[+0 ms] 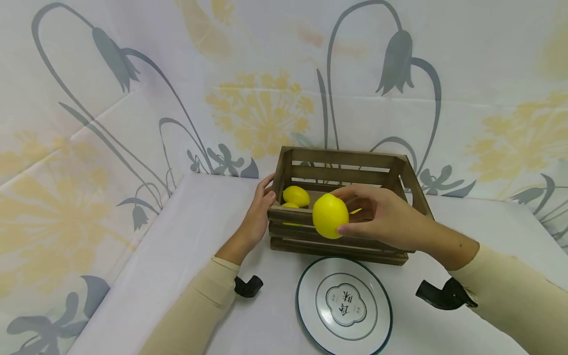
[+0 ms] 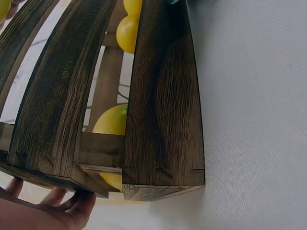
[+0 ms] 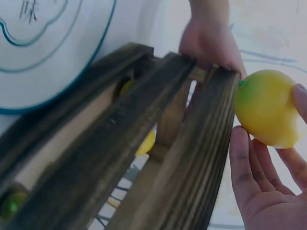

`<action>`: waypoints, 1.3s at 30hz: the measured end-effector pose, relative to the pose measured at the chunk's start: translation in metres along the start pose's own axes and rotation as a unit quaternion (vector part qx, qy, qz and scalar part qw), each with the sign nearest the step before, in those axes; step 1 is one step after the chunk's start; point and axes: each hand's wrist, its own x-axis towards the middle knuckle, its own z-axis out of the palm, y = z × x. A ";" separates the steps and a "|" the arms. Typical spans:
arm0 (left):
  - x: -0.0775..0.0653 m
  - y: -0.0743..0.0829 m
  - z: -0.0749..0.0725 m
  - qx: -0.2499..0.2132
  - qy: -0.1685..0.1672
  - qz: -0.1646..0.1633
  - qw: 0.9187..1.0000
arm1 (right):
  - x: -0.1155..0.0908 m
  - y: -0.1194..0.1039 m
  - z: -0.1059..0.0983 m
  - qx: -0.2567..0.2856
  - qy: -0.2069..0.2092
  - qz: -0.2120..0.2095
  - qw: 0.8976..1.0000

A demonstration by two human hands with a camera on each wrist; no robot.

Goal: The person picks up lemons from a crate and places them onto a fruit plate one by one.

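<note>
My right hand (image 1: 385,216) pinches a yellow lemon (image 1: 330,216) between thumb and fingers, above the front top slat of a brown slatted wooden crate (image 1: 341,241). In the right wrist view the lemon (image 3: 268,109) shows a green tip, and the fingers of the right hand (image 3: 276,203) lie under and around it. My left hand (image 1: 256,217) rests against the crate's left end, its fingertips on the outside of the wood in the left wrist view. More lemons lie inside the crate; one lemon (image 1: 296,196) sits by its left end, others partly hidden behind the slats.
A round white plate (image 1: 306,301) with a dark green rim and printed characters lies on the white-covered table (image 1: 177,246), in front of the crate. A flower-printed cloth (image 1: 266,49) hangs behind and along the left. Black camera mounts (image 1: 443,294) sit at both wrists.
</note>
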 end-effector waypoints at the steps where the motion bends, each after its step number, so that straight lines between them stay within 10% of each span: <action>1: -0.001 0.000 0.000 0.002 0.001 -0.003 1.000 | -0.002 0.001 0.002 0.007 -0.005 -0.001 1.000; 39: -0.004 0.012 0.005 -0.009 0.058 0.012 0.998 | -0.050 0.063 0.076 0.132 -0.138 0.119 0.974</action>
